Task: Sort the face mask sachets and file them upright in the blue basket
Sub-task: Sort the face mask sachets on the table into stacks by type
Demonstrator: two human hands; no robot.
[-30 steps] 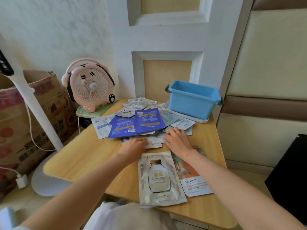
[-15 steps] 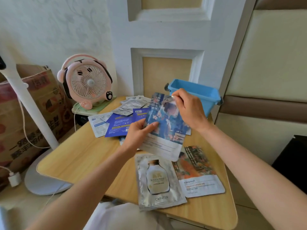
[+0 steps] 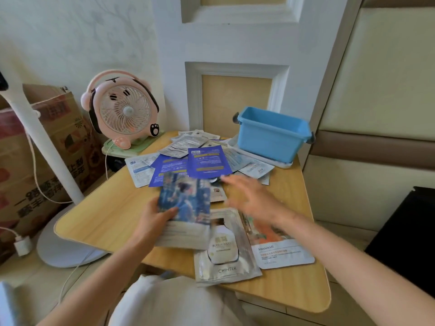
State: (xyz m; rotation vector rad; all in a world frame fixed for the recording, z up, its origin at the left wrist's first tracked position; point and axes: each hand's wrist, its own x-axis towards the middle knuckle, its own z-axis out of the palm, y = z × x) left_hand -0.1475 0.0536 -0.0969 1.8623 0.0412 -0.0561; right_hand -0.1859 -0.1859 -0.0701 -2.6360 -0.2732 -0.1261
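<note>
The left hand [image 3: 154,220] pinches the blue picture sachet [image 3: 186,203] at its nine o'clock edge above the worktop [image 3: 106,215], while the right hand [image 3: 249,198], blurred, spreads released over the pile.

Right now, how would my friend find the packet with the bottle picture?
Start at the wooden table and look along its near edge. The silver sachet lies flat there beside an orange sachet; only it shows a white bottle above the word CWINTER.

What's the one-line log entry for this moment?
phase: sorting | left hand: holds blue illustrated sachet | right hand: open, blurred, over pile | blue basket: no sachet visible inside
</note>
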